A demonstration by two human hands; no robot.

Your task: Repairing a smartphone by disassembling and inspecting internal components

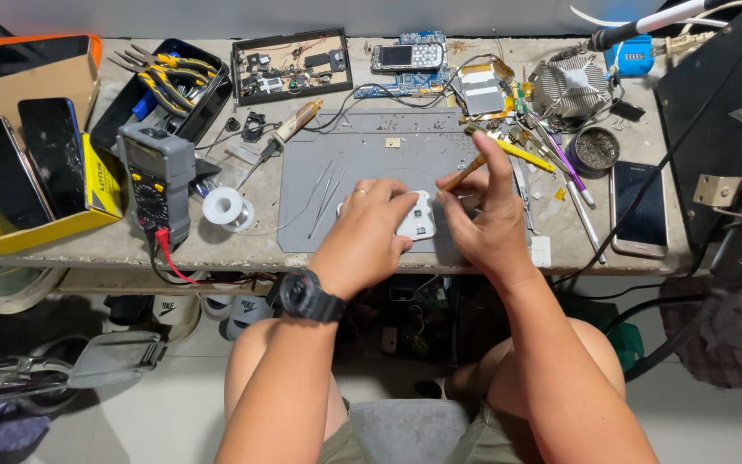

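Observation:
A small white phone part (417, 216) lies on the grey work mat (362, 163) near the bench's front edge. My left hand (369, 230), with a ring and a black wristwatch, presses on its left side. My right hand (484, 219) rests on its right side and pinches a thin yellow-brown tool (464, 172) that slants up and to the right. Part of the white piece is hidden under my fingers.
Tweezers (324, 196) lie on the mat. A solder spool (227, 208), a multimeter (158, 176), a tray of pliers (165, 77) and a box of phones (36, 163) stand left. Circuit boards (405, 64), a heatsink fan (570, 86) and a phone (641, 206) lie right.

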